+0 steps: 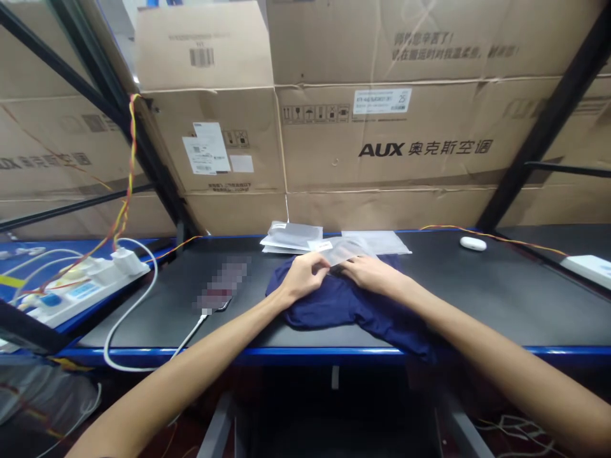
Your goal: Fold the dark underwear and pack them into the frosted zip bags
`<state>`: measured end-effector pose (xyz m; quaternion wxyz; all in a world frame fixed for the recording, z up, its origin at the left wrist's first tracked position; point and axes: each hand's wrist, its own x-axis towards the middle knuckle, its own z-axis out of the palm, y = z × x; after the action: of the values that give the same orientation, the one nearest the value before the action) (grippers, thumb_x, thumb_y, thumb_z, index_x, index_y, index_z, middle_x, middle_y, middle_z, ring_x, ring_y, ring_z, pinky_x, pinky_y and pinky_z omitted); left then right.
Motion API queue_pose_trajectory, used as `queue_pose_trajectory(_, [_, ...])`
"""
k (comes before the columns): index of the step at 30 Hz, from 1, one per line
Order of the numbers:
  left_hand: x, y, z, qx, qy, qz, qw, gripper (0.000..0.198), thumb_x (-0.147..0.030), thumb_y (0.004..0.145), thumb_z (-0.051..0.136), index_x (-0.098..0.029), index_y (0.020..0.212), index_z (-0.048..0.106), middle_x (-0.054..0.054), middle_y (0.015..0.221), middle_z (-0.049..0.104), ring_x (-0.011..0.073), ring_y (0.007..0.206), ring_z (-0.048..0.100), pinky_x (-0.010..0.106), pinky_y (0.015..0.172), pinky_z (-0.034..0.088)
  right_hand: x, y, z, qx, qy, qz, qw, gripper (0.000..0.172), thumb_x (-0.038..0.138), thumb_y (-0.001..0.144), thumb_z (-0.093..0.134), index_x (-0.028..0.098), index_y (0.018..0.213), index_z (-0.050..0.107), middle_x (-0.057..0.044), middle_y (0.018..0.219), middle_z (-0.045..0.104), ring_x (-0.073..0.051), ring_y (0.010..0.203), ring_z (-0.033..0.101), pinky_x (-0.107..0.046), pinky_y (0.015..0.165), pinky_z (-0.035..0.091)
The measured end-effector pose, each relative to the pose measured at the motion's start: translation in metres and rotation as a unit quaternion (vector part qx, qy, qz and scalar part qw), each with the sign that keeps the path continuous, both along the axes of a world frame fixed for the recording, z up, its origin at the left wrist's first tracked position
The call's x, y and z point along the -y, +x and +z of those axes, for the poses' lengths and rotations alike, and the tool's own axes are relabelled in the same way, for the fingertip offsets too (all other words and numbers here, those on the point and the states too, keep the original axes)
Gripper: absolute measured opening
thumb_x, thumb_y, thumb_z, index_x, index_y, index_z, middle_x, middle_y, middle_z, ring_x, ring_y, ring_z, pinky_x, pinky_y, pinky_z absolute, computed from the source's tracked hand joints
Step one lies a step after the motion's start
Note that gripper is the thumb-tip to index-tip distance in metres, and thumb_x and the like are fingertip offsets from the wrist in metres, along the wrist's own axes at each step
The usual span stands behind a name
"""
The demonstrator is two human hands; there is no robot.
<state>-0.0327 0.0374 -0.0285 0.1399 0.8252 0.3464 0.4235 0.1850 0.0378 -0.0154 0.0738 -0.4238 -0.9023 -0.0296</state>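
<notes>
A dark navy cloth garment (324, 308) lies bunched on the table, one end hanging over the front edge. On its far side rests a clear plastic bag (351, 247) with a small white label near my left fingers. My left hand (305, 275) is closed, thumb and forefinger pinched together at the near edge of the bag. Close beside it, my right hand (367, 272) has its fingers curled down over the bag's edge, just above the cloth. The right fingertips are partly hidden. Behind the hands lie flat translucent bags, a stack (293, 235) on the left and another (375, 242) on the right.
A phone (222, 286) with a white charging cable lies left on the black tabletop (501, 292). Farther left is a power strip (90, 286) with plugs. A white earbud case (472, 243) sits at right. Large cardboard boxes (382, 172) stand behind, between black metal posts.
</notes>
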Motion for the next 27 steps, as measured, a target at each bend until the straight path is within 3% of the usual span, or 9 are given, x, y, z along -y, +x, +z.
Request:
queue_pose_trajectory(5, [-0.001,-0.001,-0.003,-0.014,0.003,-0.012,1.0,0.014,-0.008,0.079,0.061,-0.018,0.083,0.069,0.003,0.086,0.071,0.017,0.079,0.066,0.028,0.07,0.055,-0.006,-0.027,0.001,0.057,0.024,-0.103,0.993,0.042,0.015,0.098,0.033,0.022,0.128,0.061,-0.019,0.136,0.057,-0.031,0.095,0.069,-0.043,0.078,0.056])
queue_pose_trajectory(12, [-0.002,-0.002,-0.003,-0.023,0.012,0.014,1.0,0.014,-0.007,0.076,0.06,-0.018,0.082,0.066,0.002,0.082,0.069,0.0163,0.075,0.064,0.027,0.07,0.054,0.006,-0.009,-0.003,0.034,0.045,-0.066,0.996,0.046,0.035,0.102,0.037,0.02,0.145,0.046,-0.018,0.141,0.054,-0.034,0.111,0.063,-0.046,0.09,0.053])
queue_pose_trajectory(16, [0.0,0.0,-0.001,-0.044,0.021,0.001,0.999,0.019,-0.005,0.07,0.058,-0.018,0.083,0.064,0.001,0.082,0.067,0.0158,0.074,0.063,0.027,0.07,0.053,0.005,-0.009,-0.007,0.054,0.055,-0.092,0.993,0.05,0.016,0.099,0.035,0.021,0.147,0.043,-0.018,0.147,0.048,-0.033,0.11,0.064,-0.044,0.085,0.055])
queue_pose_trajectory(20, [0.001,-0.001,0.0,-0.061,0.041,-0.004,0.997,0.019,-0.004,0.069,0.057,-0.018,0.08,0.064,0.001,0.08,0.065,0.0148,0.071,0.06,0.026,0.068,0.05,0.001,-0.021,-0.005,0.058,0.064,-0.124,0.988,0.052,0.009,0.095,0.035,0.023,0.143,0.048,-0.018,0.141,0.055,-0.031,0.099,0.069,-0.043,0.08,0.057])
queue_pose_trajectory(24, [0.001,-0.003,0.002,-0.064,0.046,0.008,0.997,0.018,-0.005,0.07,0.057,-0.018,0.08,0.062,0.001,0.08,0.064,0.0149,0.073,0.061,0.026,0.069,0.049,0.006,-0.014,-0.001,0.046,0.066,-0.074,0.994,0.042,0.02,0.099,0.04,0.02,0.139,0.053,-0.017,0.141,0.055,-0.032,0.11,0.066,-0.045,0.089,0.055])
queue_pose_trajectory(27, [0.001,-0.006,0.005,-0.075,0.053,0.03,0.995,0.016,-0.004,0.069,0.055,-0.018,0.075,0.059,0.0,0.079,0.063,0.0152,0.073,0.06,0.026,0.069,0.048,0.013,0.008,-0.002,-0.006,0.057,0.021,0.998,0.041,0.026,0.097,0.049,0.021,0.137,0.057,-0.013,0.142,0.056,-0.029,0.124,0.058,-0.043,0.099,0.052])
